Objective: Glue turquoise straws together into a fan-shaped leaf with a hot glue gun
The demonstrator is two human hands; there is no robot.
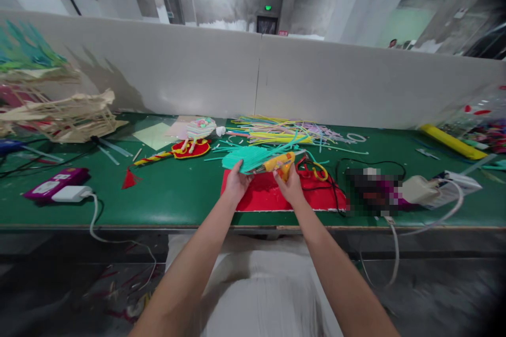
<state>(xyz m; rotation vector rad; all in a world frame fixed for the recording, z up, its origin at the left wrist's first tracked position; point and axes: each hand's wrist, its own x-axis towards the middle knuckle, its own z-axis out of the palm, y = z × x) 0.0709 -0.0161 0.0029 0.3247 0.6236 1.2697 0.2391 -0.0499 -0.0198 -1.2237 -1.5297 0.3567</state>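
Observation:
My left hand (236, 184) is closed on a flat turquoise panel of pipe cleaners (243, 158), held just above the table with its thumb along the near edge. In my right hand (290, 185) is a yellow hot glue gun (280, 161), its nozzle turned left against or close to the panel's right edge. Whether the tip touches cannot be made out. Beneath both hands lies a red sheet (263, 197). A pair of scissors (318, 172) with yellow and red on the handle rests just right of the glue gun.
Loose pipe cleaners (272, 130) pile up behind my hands. A yellow-and-red braided piece with a tassel (129, 179) lies left, near a purple box (57, 184) and white charger (71, 194). A wooden stick model (75, 116) stands far left. Cables run right; a partition (190, 71) backs the table.

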